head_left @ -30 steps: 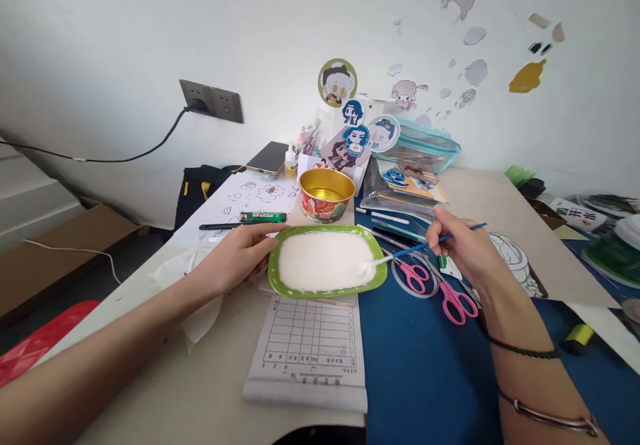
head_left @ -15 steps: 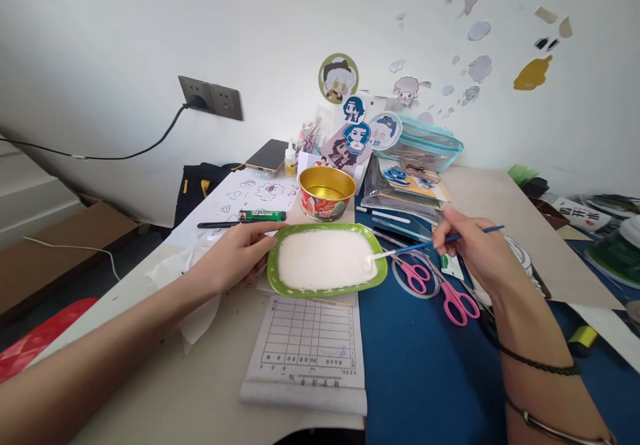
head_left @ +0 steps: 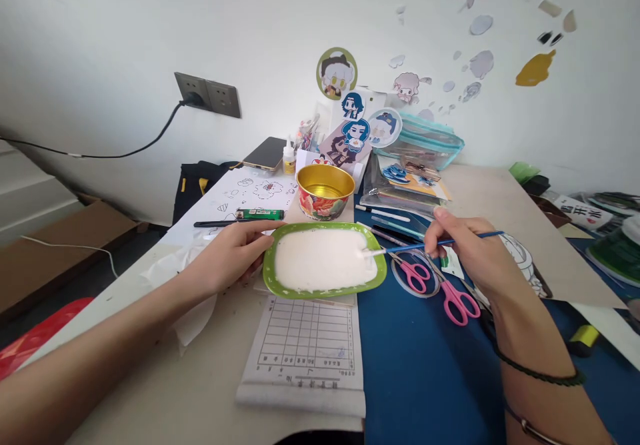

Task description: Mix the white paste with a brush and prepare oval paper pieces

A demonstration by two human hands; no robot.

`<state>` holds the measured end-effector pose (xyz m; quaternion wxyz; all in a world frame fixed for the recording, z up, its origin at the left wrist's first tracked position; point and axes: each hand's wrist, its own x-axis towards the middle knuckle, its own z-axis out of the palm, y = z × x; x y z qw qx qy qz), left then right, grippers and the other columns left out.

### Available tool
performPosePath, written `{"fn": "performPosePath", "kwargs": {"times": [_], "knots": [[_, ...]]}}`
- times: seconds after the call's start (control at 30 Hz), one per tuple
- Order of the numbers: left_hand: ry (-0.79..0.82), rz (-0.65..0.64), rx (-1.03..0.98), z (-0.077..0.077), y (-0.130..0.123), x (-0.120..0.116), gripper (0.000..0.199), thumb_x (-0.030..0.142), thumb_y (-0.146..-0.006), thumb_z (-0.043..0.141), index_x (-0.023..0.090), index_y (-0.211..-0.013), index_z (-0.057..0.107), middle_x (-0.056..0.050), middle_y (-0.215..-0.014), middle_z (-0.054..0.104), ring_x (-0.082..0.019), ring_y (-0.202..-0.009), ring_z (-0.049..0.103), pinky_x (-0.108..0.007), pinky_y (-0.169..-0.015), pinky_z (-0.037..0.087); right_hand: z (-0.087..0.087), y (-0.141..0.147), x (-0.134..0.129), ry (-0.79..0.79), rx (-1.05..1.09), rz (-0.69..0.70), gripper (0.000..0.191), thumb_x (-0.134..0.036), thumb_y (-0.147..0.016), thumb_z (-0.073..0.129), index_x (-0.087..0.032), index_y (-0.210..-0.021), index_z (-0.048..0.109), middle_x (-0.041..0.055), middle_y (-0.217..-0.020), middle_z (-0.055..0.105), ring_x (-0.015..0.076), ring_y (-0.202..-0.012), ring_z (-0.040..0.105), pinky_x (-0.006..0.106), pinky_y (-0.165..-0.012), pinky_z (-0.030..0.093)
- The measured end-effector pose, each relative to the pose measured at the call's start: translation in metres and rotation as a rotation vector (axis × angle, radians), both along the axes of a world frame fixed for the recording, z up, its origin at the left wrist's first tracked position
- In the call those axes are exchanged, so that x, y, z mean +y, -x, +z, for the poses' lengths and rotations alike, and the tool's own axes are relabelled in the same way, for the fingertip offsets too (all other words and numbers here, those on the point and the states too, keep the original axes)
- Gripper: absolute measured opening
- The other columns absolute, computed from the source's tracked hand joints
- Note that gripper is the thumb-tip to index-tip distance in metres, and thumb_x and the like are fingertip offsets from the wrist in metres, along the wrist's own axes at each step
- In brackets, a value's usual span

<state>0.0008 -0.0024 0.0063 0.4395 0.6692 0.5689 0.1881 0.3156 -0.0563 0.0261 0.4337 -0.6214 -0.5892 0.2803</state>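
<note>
Almost crosswise: brush [head_left: 406,247], tip [head_left: 367,254] leftward.

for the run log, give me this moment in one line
left hand: holds tray edge | right hand: holds brush | brush tip: in white liquid

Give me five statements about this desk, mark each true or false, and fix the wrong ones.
1. The right hand holds a blue stick whose tip touches the white liquid. True.
2. The gold-lined bowl stands beyond the green tray, as the person sees it. True.
3. The left hand holds that bowl. False: it holds the left edge of the green tray.
4. The pink scissor handles lie to the left of the tray. False: they lie to its right.
5. A black plug sits in the wall socket. True.
</note>
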Motion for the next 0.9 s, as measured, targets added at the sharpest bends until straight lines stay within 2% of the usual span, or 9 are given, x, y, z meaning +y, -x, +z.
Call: {"fn": "performPosePath", "kwargs": {"times": [0.13,0.27,0.37,0.47,0.6,0.7,0.83,0.9], "knots": [[-0.005,-0.001,0.005,0.0001,-0.0013,0.0004,0.045,0.027,-0.086,0.042,0.016,-0.129,0.049,0.009,-0.04,0.038,-0.008,-0.035,0.037,-0.016,-0.03,0.033,-0.0007,0.0007,0.0,-0.049,0.035,-0.069,0.052,-0.053,-0.084,0.049,-0.019,-0.046,0.06,0.0018,-0.048,0.055,0.0093,-0.049,0.048,0.02,-0.047,0.039],[-0.01,-0.004,0.006,-0.0006,-0.0006,0.0001,0.044,0.027,-0.086,0.041,0.016,-0.128,0.05,0.009,-0.04,0.036,-0.008,-0.035,0.037,-0.016,-0.031,0.033,-0.002,-0.0002,0.0004,-0.008,0.033,-0.002,0.054,-0.053,-0.085,0.048,-0.019,-0.046,0.06,0.0019,-0.048,0.055,0.0097,-0.05,0.049,0.021,-0.049,0.041],[-0.011,-0.016,-0.004,-0.0015,0.0007,-0.0005,0.044,0.027,-0.086,0.041,0.016,-0.129,0.049,0.009,-0.04,0.037,-0.008,-0.035,0.037,-0.016,-0.031,0.032,-0.0023,-0.0011,0.0009,-0.031,0.051,-0.049,0.053,-0.054,-0.084,0.049,-0.019,-0.046,0.06,0.002,-0.048,0.055,0.0099,-0.05,0.049,0.021,-0.048,0.04],[-0.019,-0.014,-0.012,-0.0025,0.0011,-0.0004,0.044,0.029,-0.087,0.041,0.017,-0.128,0.05,0.009,-0.04,0.036,-0.008,-0.035,0.036,-0.016,-0.031,0.032,-0.0026,-0.0008,0.0015,0.001,0.04,-0.014,0.054,-0.054,-0.085,0.047,-0.019,-0.046,0.06,0.0024,-0.048,0.054,0.0103,-0.051,0.049,0.022,-0.049,0.041],[-0.018,-0.017,-0.014,-0.0038,0.0008,0.0008,0.044,0.029,-0.086,0.041,0.018,-0.128,0.05,0.009,-0.039,0.037,-0.008,-0.035,0.036,-0.016,-0.031,0.032,-0.0037,0.0004,0.0024,-0.043,0.048,-0.073,0.052,-0.054,-0.084,0.049,-0.019,-0.048,0.061,0.0029,-0.051,0.057,0.0107,-0.051,0.051,0.022,-0.049,0.041],[-0.017,-0.006,-0.014,-0.0042,0.0011,0.0012,0.044,0.031,-0.087,0.041,0.018,-0.128,0.05,0.009,-0.039,0.037,-0.008,-0.034,0.036,-0.016,-0.031,0.031,-0.0044,0.001,0.0031,-0.004,0.052,-0.003,0.053,-0.054,-0.085,0.048,-0.019,-0.046,0.06,0.003,-0.049,0.055,0.0113,-0.051,0.051,0.023,-0.05,0.042],[-0.031,-0.016,0.005,-0.0035,0.0011,0.0006,0.044,0.03,-0.087,0.041,0.018,-0.128,0.051,0.008,-0.039,0.038,-0.008,-0.034,0.037,-0.016,-0.032,0.033,-0.0047,0.0031,0.0041,-0.055,0.049,-0.071,0.051,-0.053,-0.083,0.05,-0.019,-0.048,0.062,0.0031,-0.051,0.058,0.0109,-0.051,0.051,0.023,-0.05,0.042],[-0.032,-0.013,0.007,-0.0032,0.0008,0.0004,0.044,0.03,-0.087,0.041,0.018,-0.128,0.05,0.008,-0.039,0.038,-0.008,-0.035,0.037,-0.016,-0.032,0.033,-0.0049,0.0043,0.0042,-0.036,0.042,-0.021,0.05,-0.053,-0.084,0.049,-0.019,-0.049,0.063,0.0032,-0.053,0.059,0.0112,-0.054,0.053,0.022,-0.052,0.044]]}}
